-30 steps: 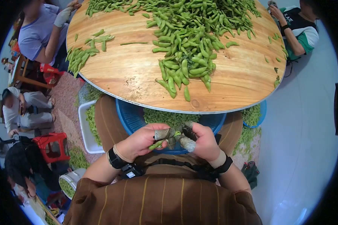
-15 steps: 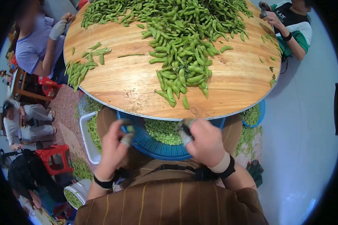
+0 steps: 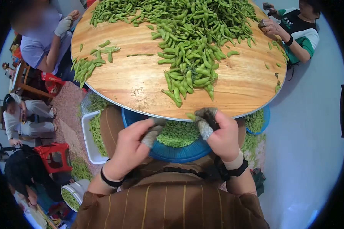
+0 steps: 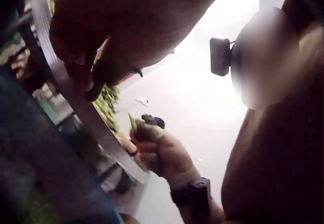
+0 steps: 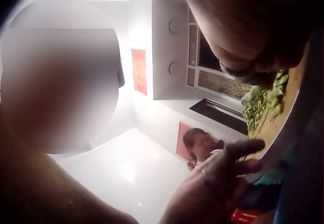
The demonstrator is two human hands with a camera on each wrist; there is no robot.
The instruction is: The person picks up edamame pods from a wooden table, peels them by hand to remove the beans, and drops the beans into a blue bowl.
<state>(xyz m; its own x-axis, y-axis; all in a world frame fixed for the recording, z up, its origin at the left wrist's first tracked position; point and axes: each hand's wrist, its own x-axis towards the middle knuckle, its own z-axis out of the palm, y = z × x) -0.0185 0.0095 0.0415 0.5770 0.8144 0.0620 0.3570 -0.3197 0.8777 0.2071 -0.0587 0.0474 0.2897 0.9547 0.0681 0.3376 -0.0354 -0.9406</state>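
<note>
As right hand pinches pod, basin below

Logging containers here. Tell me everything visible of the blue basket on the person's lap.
The blue basket is round, ribbed and plastic-looking, with a low wall. It sits upright on the person's lap, its far part hidden under the near edge of the wooden table. A layer of small green beans lies in it. The left hand and the right hand, which pinches a pod, hover over its rim; whether they touch it cannot be told.
</note>
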